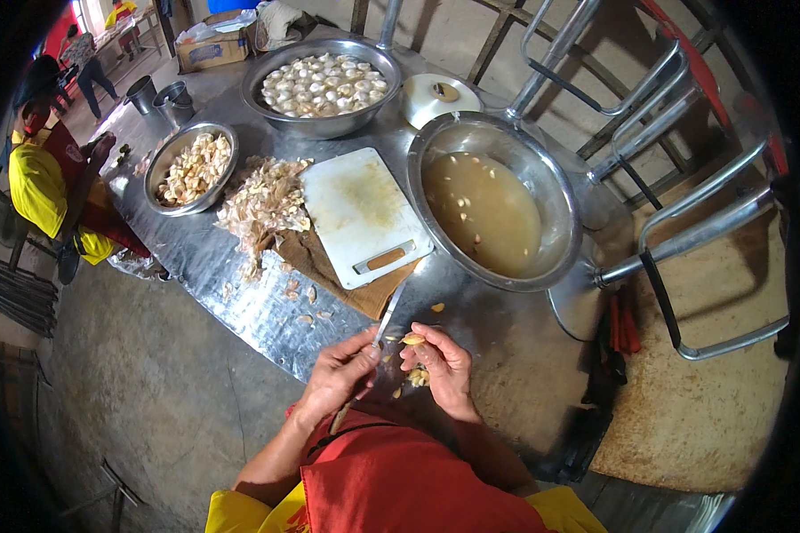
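My left hand point(336, 375) is closed round a knife point(388, 318), its narrow blade pointing up and away from me. Between the thumb and fingers of my right hand point(444, 366) is a yellowish garlic clove point(412, 338), close to the blade. Below that hand, a few more peeled garlic bits point(418, 377) show. Past my hands, a white cutting board point(357, 209) rests on a brown cloth point(333, 275). Garlic skins point(262, 200) are heaped along its left side. A steel basin point(556, 191) to the right holds cloudy brownish water with some cloves floating.
A metal bowl point(187, 210) of garlic cloves stands at the left. Behind it, a big basin point(329, 129) holds whole bulbs. A lid point(427, 111), dark cups point(174, 105), a cardboard box point(213, 51) and metal chair legs point(649, 133) surround the table. Another person point(44, 186) works at the left.
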Action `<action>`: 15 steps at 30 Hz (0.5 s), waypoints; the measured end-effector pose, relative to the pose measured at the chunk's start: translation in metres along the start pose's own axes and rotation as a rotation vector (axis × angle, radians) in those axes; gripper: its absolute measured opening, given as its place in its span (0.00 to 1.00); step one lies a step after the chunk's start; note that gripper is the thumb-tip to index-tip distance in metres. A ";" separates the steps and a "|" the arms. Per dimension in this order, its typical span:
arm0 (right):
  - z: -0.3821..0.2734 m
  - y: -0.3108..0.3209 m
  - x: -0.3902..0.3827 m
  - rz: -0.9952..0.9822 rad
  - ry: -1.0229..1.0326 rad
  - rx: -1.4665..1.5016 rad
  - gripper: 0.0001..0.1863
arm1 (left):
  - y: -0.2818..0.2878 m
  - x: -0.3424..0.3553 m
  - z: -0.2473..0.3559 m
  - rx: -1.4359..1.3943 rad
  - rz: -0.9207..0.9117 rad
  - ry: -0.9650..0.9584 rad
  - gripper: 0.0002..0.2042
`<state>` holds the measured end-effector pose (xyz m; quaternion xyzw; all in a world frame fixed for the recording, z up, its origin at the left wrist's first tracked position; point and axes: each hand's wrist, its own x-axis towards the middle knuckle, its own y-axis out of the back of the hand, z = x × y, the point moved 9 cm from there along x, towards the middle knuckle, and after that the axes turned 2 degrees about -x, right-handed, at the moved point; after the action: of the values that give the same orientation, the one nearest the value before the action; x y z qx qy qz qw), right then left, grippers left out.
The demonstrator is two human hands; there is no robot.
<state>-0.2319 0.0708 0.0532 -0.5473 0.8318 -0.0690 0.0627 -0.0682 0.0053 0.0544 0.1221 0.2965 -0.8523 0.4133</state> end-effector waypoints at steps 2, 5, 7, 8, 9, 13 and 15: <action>0.002 0.002 -0.001 0.020 0.019 -0.079 0.13 | -0.006 0.001 -0.005 0.016 -0.031 -0.040 0.22; 0.015 0.017 -0.003 0.169 -0.132 -0.101 0.11 | 0.001 0.002 -0.005 0.052 0.040 -0.024 0.23; 0.032 0.041 -0.005 0.203 -0.059 -0.270 0.10 | 0.032 0.012 -0.010 0.015 0.148 -0.085 0.22; 0.044 0.056 -0.008 0.218 -0.113 -0.508 0.11 | 0.051 0.017 -0.012 0.049 0.214 -0.109 0.22; 0.049 0.067 -0.008 0.182 -0.064 -0.681 0.12 | 0.069 0.021 -0.021 -0.043 0.239 -0.100 0.25; 0.065 0.068 -0.011 0.133 0.150 -1.008 0.13 | 0.108 0.019 -0.026 -0.004 0.403 -0.104 0.28; 0.074 0.045 -0.004 0.084 0.180 -0.958 0.13 | 0.114 0.020 -0.029 -0.051 0.415 -0.121 0.28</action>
<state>-0.2577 0.0890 -0.0272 -0.4723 0.7934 0.2771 -0.2658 0.0066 -0.0447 -0.0241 0.1186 0.2609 -0.7469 0.6000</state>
